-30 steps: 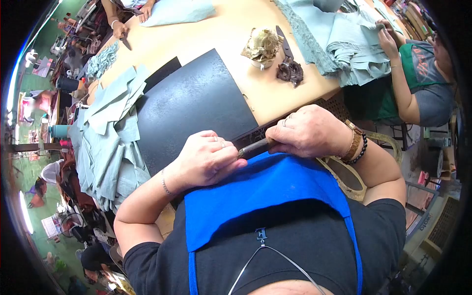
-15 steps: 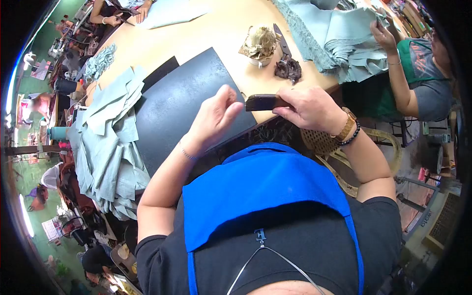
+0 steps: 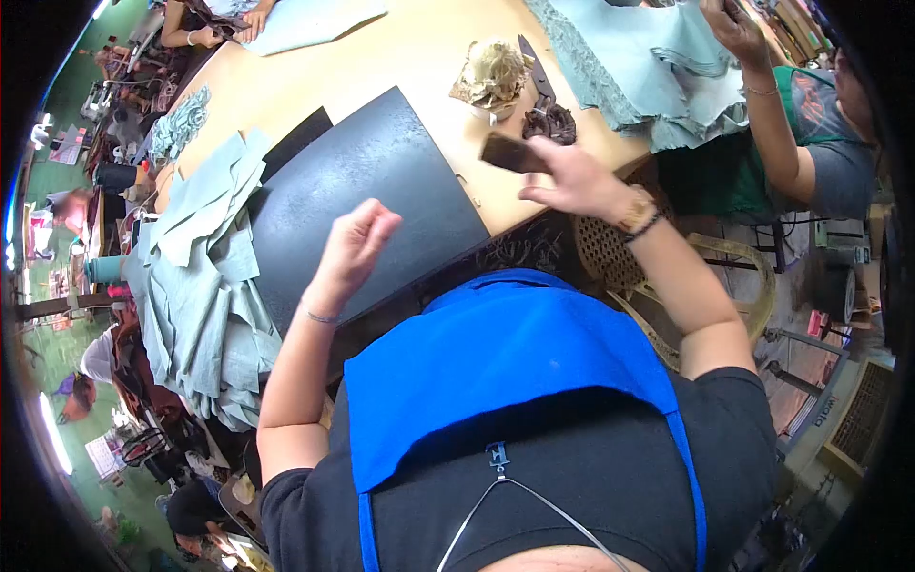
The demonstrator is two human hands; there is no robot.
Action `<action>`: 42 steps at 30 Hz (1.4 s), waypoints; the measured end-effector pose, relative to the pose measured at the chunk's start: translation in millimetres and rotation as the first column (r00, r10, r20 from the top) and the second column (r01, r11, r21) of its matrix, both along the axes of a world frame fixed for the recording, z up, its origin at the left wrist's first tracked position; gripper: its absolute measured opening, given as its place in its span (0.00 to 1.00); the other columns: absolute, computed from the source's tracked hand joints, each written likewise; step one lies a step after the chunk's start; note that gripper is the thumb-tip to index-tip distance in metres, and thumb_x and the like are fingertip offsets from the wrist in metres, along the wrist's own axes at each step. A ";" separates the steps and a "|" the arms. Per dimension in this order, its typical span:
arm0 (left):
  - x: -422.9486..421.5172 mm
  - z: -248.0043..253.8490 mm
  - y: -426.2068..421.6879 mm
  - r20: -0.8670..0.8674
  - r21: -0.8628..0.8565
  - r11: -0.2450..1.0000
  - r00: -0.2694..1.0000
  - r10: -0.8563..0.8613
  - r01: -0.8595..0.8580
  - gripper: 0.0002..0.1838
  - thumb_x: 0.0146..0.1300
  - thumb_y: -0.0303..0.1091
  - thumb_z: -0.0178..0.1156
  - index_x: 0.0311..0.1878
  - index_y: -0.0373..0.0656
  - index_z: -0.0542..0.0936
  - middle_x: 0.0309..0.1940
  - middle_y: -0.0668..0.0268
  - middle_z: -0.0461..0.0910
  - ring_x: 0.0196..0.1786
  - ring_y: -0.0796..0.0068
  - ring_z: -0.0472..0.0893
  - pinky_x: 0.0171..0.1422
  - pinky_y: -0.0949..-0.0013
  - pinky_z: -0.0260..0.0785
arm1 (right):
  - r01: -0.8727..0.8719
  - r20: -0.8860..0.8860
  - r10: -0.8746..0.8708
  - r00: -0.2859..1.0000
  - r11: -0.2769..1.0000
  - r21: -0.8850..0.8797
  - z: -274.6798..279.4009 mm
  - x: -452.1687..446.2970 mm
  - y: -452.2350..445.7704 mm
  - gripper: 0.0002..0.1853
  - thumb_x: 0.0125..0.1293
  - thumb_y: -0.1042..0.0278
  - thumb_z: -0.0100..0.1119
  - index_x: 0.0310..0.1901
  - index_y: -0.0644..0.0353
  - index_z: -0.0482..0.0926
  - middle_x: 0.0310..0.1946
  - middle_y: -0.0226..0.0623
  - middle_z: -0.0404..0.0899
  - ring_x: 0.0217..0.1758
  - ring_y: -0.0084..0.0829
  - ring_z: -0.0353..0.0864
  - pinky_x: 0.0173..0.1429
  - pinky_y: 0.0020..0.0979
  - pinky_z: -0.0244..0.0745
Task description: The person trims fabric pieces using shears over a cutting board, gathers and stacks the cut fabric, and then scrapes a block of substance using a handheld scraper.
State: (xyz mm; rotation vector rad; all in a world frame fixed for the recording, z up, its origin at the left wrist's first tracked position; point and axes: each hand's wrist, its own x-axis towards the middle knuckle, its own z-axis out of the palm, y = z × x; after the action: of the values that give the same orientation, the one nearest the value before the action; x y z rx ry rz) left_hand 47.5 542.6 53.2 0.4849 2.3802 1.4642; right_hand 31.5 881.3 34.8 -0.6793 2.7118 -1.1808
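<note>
My right hand [image 3: 581, 181] grips a dark flat brush [image 3: 513, 153] near the table's front edge, with the brush pointing left. Its bristle end is smeared by motion. My left hand [image 3: 357, 243] is raised over the lower part of a black smooth board [image 3: 381, 153], fingers curled closed; whether anything is inside them is hidden. Just beyond the brush stands a pot [image 3: 494, 81] crusted with dried yellowish stuff. A clump of dark brown material [image 3: 549, 124] lies beside it, near a dark blade-like tool [image 3: 537, 71].
Pale green leather pieces [image 3: 195, 296] are heaped left of the board and hang over the edge. More green sheets [image 3: 648, 76] lie at the back right, by a co-worker's hand [image 3: 739, 33]. Another person's hands [image 3: 229, 29] are at the far left. A wicker chair [image 3: 600, 253] stands at right.
My left hand has drawn back left and down over the board. My right hand has moved up slightly with the brush, which now tilts. The co-worker's hand at right has risen.
</note>
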 end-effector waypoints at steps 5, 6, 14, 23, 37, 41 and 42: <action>17.7 -22.2 41.9 0.102 -0.052 0.970 0.968 -0.231 0.237 0.06 0.67 0.29 0.58 0.40 0.36 0.81 0.31 0.63 0.82 0.37 0.77 0.79 0.45 0.70 0.73 | -0.151 0.049 0.147 0.988 0.986 0.077 -61.1 -27.7 -53.7 0.23 0.53 0.66 0.66 0.50 0.59 0.70 0.39 0.49 0.79 0.44 0.48 0.80 0.49 0.43 0.75; 19.4 -27.1 48.8 0.097 -0.019 0.955 0.951 -0.294 0.297 0.08 0.67 0.29 0.58 0.43 0.36 0.81 0.35 0.60 0.84 0.39 0.74 0.81 0.48 0.69 0.74 | -0.159 0.087 0.153 0.984 0.985 0.072 -62.2 -30.7 -59.1 0.22 0.53 0.66 0.65 0.48 0.58 0.70 0.38 0.48 0.80 0.43 0.48 0.81 0.48 0.43 0.75; -4.7 -29.7 49.3 -0.021 0.128 0.954 0.963 -0.270 0.270 0.09 0.63 0.32 0.63 0.43 0.37 0.82 0.33 0.62 0.82 0.36 0.77 0.78 0.44 0.71 0.72 | -0.034 0.049 0.035 0.998 0.999 -0.012 -69.5 -7.4 -46.2 0.11 0.55 0.66 0.64 0.37 0.58 0.75 0.30 0.46 0.80 0.36 0.50 0.81 0.41 0.43 0.76; -132.1 -27.8 127.0 -0.601 -0.065 0.996 0.799 0.010 -0.061 0.43 0.50 0.51 0.73 0.63 0.37 0.67 0.58 0.46 0.70 0.63 0.52 0.71 0.67 0.55 0.63 | 0.444 0.121 -0.430 0.895 0.884 -0.148 -38.8 -8.9 28.4 0.22 0.54 0.61 0.74 0.42 0.60 0.71 0.27 0.23 0.70 0.27 0.16 0.68 0.32 0.25 0.68; -178.6 -69.4 124.8 0.669 0.612 0.460 0.731 0.131 -0.643 0.38 0.62 0.69 0.52 0.65 0.49 0.69 0.58 0.65 0.75 0.57 0.62 0.77 0.63 0.54 0.63 | 0.513 0.195 -0.476 0.857 0.822 -0.249 -74.6 -103.9 -0.5 0.42 0.40 0.61 0.80 0.55 0.62 0.63 0.51 0.44 0.75 0.56 0.37 0.76 0.60 0.35 0.71; -175.7 -59.0 83.5 0.653 0.693 0.205 0.722 0.228 -0.691 0.37 0.62 0.69 0.50 0.66 0.53 0.68 0.59 0.67 0.75 0.58 0.60 0.76 0.66 0.49 0.57 | 0.459 0.193 -0.420 0.887 0.851 -0.254 -78.3 -109.3 4.7 0.41 0.41 0.62 0.80 0.55 0.64 0.63 0.53 0.44 0.74 0.57 0.35 0.75 0.61 0.34 0.70; -178.2 -56.7 75.2 0.639 0.697 0.167 0.709 0.298 -0.698 0.37 0.62 0.69 0.50 0.66 0.53 0.68 0.59 0.67 0.75 0.58 0.60 0.77 0.65 0.49 0.57 | 0.435 0.252 -0.367 0.896 0.840 -0.324 -76.6 -108.8 6.0 0.41 0.42 0.62 0.80 0.54 0.65 0.64 0.53 0.45 0.74 0.57 0.35 0.75 0.60 0.34 0.71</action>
State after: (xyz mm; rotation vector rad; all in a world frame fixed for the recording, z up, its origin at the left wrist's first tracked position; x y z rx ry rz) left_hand -130.6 617.8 -3.5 -0.5078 1.1426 2.8845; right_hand -77.3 887.2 -41.8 -0.0037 2.5660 -1.7869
